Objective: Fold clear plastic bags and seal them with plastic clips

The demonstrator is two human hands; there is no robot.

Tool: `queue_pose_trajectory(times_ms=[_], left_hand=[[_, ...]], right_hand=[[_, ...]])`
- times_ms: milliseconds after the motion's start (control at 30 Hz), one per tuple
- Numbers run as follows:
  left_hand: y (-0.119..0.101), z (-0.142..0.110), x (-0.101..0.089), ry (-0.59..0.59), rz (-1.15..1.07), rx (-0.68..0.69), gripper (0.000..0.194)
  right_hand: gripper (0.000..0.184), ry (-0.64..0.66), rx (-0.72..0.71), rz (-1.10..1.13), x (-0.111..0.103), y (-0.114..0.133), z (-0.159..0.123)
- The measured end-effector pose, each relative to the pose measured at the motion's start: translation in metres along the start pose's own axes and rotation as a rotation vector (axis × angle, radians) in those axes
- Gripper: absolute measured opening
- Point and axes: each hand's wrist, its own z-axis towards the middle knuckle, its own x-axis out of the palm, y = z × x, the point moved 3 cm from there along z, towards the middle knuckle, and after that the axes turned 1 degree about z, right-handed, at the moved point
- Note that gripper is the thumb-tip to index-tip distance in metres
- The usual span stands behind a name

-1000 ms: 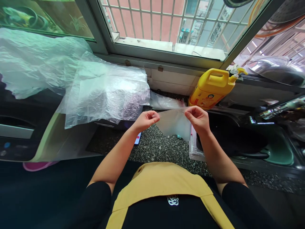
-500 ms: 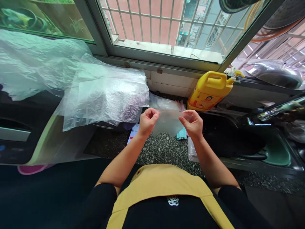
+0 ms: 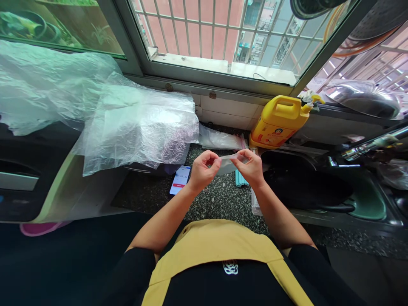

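Over the counter (image 3: 219,199), L hand (image 3: 205,170) & R hand (image 3: 250,169), both nearly closed, pinch filmy plastic (image 3: 227,167) by its ends, prob b/c it'd sag otherwise.

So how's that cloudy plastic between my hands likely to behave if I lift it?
The translucent plastic looks thin, so it's probably very light. It's likely floppy too, as its lower part hangs below where the left hand and right hand pinch it. Its smooth look suggests it may be slippery.
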Motion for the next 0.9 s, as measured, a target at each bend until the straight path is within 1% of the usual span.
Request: queue_pose_trajectory(times_ms=[100, 167, 267, 367, 467, 533, 600, 767, 900], left_hand=[[0.003, -0.004, 0.004, 0.031, -0.016, -0.022, 0.02], [0.007, -0.004, 0.003, 0.025, -0.055, -0.062, 0.022], [0.013, 0.0, -0.003, -0.057, -0.172, -0.117, 0.024], [0.019, 0.006, -0.009, -0.13, -0.319, -0.169, 0.025], [0.025, 0.008, -0.01, -0.168, -0.398, -0.228, 0.027], [0.029, 0.008, -0.009, -0.187, -0.393, -0.242, 0.028], [0.032, 0.007, -0.007, -0.179, -0.348, -0.232, 0.028], [0.034, 0.001, 0.0, -0.127, -0.187, -0.176, 0.023], [0.03, -0.006, 0.01, -0.076, -0.096, -0.169, 0.022]], right_hand=[[0.015, -0.038, 0.038, -0.049, 0.002, -0.002, 0.0], [0.016, -0.057, 0.038, -0.038, 0.001, -0.006, -0.001], [0.025, -0.069, 0.02, 0.033, -0.001, -0.016, -0.004], [0.021, -0.068, 0.042, 0.142, -0.001, -0.027, -0.009], [0.024, -0.086, 0.076, 0.267, 0.001, -0.034, -0.013], [0.025, -0.115, 0.077, 0.308, 0.002, -0.032, -0.016], [0.023, -0.152, 0.056, 0.287, 0.002, -0.026, -0.018], [0.015, -0.249, -0.038, 0.16, 0.001, -0.005, -0.026], [0.014, -0.245, -0.123, 0.032, 0.007, 0.005, -0.033]])
